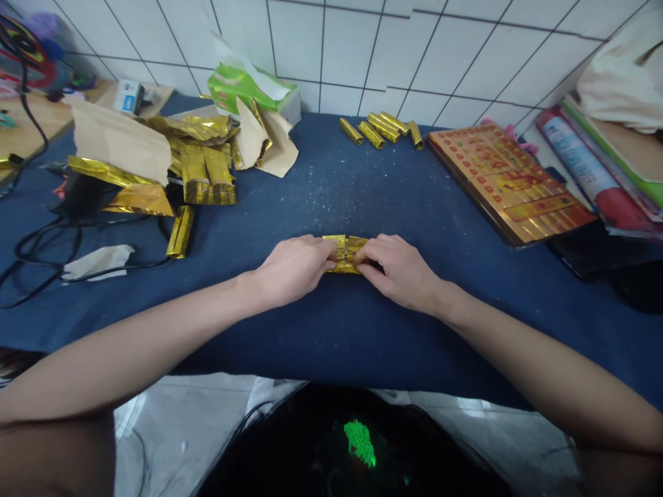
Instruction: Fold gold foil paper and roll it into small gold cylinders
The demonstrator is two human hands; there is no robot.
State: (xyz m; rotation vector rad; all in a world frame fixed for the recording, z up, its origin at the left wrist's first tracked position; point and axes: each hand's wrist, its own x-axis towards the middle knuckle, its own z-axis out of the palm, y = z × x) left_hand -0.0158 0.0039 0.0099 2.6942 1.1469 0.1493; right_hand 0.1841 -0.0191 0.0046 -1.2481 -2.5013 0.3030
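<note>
In front of me on the blue cloth lies a folded piece of gold foil paper (345, 253), creased down its middle. My left hand (296, 268) grips its left end with the fingers bent together. The right end is pinched between the thumb and fingers of my right hand (401, 271). Part of each end is hidden under the fingers. Beyond my hands, several rolled gold foil tubes (380, 129) lie near the wall. Folded gold foil strips (204, 172) are heaped at the left, and a short gold foil roll (181, 232) lies by them.
Brown paper (121, 138) and a green tissue box (253, 86) stand at the back left. Black cables (44, 252) and a crumpled white tissue (98, 262) lie at the left. On the right are a flat gold-and-red pack (510, 181) and stacked books (616, 152). White tiles (347, 48) form the wall.
</note>
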